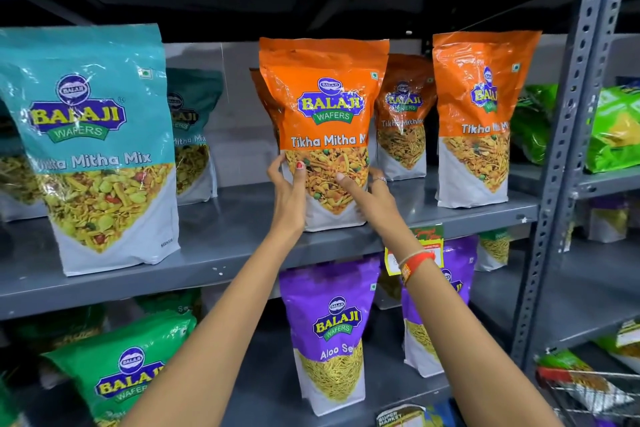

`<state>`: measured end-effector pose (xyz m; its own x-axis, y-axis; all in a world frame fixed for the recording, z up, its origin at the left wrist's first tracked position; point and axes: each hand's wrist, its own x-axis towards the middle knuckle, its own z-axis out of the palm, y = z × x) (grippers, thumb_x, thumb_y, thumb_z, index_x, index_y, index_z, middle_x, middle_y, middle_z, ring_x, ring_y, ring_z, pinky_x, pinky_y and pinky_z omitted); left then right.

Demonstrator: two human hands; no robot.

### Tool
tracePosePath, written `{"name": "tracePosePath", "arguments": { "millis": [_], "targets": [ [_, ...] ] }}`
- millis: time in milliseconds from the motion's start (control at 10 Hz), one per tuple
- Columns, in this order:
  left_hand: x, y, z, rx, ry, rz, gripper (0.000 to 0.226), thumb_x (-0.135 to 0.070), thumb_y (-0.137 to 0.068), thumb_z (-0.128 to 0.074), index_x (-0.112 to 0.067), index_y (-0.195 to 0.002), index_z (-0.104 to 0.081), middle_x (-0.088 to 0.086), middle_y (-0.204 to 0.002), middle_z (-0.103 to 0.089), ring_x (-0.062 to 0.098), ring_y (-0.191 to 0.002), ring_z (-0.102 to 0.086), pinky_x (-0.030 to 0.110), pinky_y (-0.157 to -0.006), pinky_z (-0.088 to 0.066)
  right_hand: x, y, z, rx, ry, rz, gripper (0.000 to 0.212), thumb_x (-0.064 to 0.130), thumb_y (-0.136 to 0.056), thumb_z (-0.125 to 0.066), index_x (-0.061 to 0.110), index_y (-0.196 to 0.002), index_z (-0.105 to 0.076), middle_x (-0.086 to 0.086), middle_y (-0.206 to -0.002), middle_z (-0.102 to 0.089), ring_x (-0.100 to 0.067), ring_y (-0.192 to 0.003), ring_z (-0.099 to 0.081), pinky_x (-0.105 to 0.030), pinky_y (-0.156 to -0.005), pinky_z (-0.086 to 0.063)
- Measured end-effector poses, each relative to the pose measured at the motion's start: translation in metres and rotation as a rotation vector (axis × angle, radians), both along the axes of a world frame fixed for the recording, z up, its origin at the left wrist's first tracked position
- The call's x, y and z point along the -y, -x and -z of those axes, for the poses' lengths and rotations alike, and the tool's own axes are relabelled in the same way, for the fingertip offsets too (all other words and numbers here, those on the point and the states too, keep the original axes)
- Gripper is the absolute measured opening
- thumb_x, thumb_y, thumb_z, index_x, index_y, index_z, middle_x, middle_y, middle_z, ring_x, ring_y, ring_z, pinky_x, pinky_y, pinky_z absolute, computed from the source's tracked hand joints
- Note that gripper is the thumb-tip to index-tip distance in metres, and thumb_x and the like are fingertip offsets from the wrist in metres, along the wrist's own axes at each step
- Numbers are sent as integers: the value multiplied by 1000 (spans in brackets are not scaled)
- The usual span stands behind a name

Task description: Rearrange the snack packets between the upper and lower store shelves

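Hands hide the orange packet's (323,121) lower corners: left hand (289,198) and right hand (372,199) clasp it upright on the upper shelf (214,246). At three o'clock stand more orange packets (479,121); at nine, a teal packet (93,149); at six, below, a purple packet (329,333).

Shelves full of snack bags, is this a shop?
Most likely a grocery shop: grey metal shelves hold rows of matching Balaji Wafers packets, a price tag hangs on the shelf edge, and a wire basket sits nearby.

Three orange packets (323,107), perhaps four; two teal (86,135), two purple (329,326).
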<state>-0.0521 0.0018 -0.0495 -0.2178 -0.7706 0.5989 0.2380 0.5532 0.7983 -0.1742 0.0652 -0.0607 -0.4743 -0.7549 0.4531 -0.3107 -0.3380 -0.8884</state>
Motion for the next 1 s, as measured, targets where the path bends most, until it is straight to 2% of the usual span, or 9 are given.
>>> {"name": "tracePosePath", "arguments": {
  "millis": [100, 200, 400, 500, 600, 700, 800, 900, 1000],
  "targets": [
    [-2, -1, 1, -9, 1, 21, 43, -32, -96, -34, -18, -131, -15, 9, -135, -35, 17, -117, -47, 15, -78, -46, -1, 2, 2, 3, -5, 9, 58, 44, -85, -67, 20, -133, -44, 1, -127, -63, -17, -117, -57, -29, -95, -39],
    [-3, -2, 3, -5, 12, 37, 43, -35, -95, -34, -20, -130, -15, 13, -141, -34, 22, -124, -47, 25, -88, -47, -3, 1, 2, 2, -9, 15, 61, 45, -85, -67, 20, -135, -44, 0, -131, -62, -18, -120, -57, -31, -99, -41],
    [-7, -1, 2, -9, 18, 36, 42, -33, -95, -34, -19, -130, -15, 14, -141, -34, 22, -124, -47, 15, -79, -49, -4, 0, 1, 23, -25, 2, 65, 49, -82, -68, 21, -135, -43, -1, -133, -62, -22, -124, -58, -45, -111, -43],
    [-6, -1, 4, -15, 30, 39, 44, -35, -94, -36, -20, -130, -15, 15, -144, -32, 23, -127, -45, 17, -84, -49, -3, 0, -1, 37, -27, -12, 81, 62, -69, -68, 23, -136, -44, 0, -133, -63, -21, -123, -59, -48, -111, -43],
    [-8, -2, 5, -12, 26, 42, 43, -34, -95, -36, -20, -130, -15, 14, -143, -33, 23, -127, -45, 18, -86, -49, -2, -1, 1, 46, -28, -14, 89, 67, -63, -67, 23, -136, -43, 0, -134, -62, -22, -125, -58, -49, -111, -43],
    [-5, -2, 7, -5, 27, 39, 44, -37, -94, -37, -22, -129, -17, 16, -143, -33, 26, -127, -45, 37, -98, -47, -1, -1, 2, 62, -31, -25, 88, 65, -64, -67, 22, -136, -42, -1, -133, -62, -22, -124, -58, -49, -111, -43],
    [-8, -6, 5, 40, 36, 21, 48, -45, -89, -40, -25, -127, -18, 15, -143, -33, 25, -127, -44, 39, -100, -45, -3, -4, -1, 68, -39, -19, 95, 68, -61, -66, 20, -138, -40, -1, -134, -61, -21, -125, -57, -48, -112, -42],
    [-10, -13, 1, 61, 90, -35, 60, -67, -77, -42, -35, -123, -20, 12, -146, -29, 18, -131, -37, 39, -105, -40, -18, -7, -10, 70, 44, 80, 90, 61, -71, -65, 16, -142, -35, -10, -144, -51, -24, -133, -50, -39, -112, -38],
    [-10, -25, -4, 138, 186, -191, 60, -52, -86, -40, -30, -137, -15, 5, -152, -22, 6, -133, -22, 41, -114, -25, -47, 2, -20, 203, 374, 242, 51, 40, -78, -66, 25, -122, -47, -9, -124, -61, -21, -119, -57, -31, -99, -42]
  ]
}}
